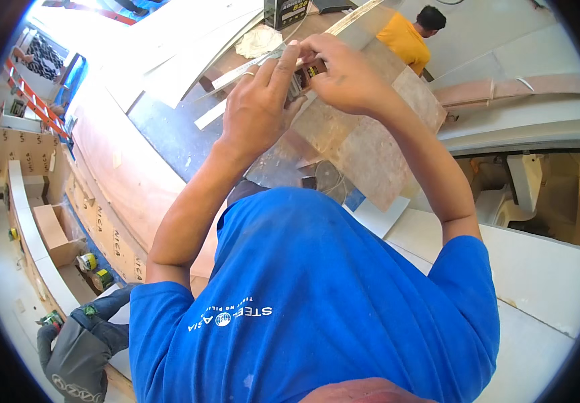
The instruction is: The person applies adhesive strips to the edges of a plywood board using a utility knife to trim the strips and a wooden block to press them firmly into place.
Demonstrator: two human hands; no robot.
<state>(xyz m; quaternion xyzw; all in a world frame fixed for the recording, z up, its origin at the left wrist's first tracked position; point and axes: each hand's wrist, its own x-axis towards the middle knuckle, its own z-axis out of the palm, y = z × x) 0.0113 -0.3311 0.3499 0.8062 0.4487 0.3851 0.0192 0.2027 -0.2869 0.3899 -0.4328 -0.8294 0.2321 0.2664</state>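
Note:
Both my hands are raised close together at the upper middle of the head view. My right hand [347,77] is closed round a small dark tool with a yellow and red label [315,68]; its exact kind is half hidden by the fingers. My left hand [259,101], with a ring on one finger, curls its fingers and thumb about a silvery part beside that tool. What this part is cannot be made out. A narrow pale strip [229,79] runs out from beneath the left fingers toward the lower left.
Below my hands lies a brown-patched board [377,127]. A curved plywood panel [128,134] extends to the left. One person in yellow [407,41] is at the upper right, another in grey [78,356] at the lower left. An orange ladder [38,104] stands far left.

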